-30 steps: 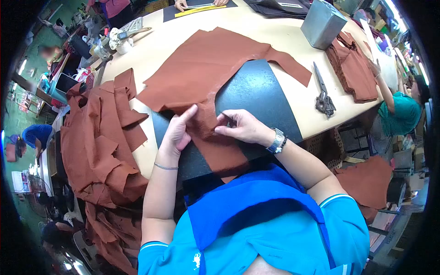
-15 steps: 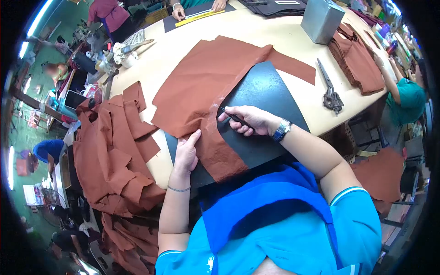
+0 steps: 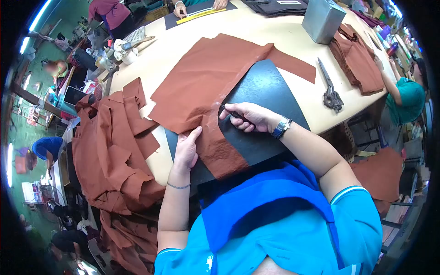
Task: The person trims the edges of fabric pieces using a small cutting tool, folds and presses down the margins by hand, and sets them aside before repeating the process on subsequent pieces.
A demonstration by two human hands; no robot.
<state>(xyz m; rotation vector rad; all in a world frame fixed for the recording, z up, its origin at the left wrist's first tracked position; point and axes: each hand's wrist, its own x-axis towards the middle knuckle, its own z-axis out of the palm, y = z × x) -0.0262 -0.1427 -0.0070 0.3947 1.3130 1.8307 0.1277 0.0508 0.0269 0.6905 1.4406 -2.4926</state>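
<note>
Left hand pinches the brown sheet near the table's front edge. Right hand clasps a dark tool.

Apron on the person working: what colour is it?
The apron is bright blue, over a lighter turquoise shirt; the head view shows it best.

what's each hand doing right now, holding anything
Left hand: closed on the edge of the brown sheet.
Right hand: closed around a slim dark-handled tool.
</note>
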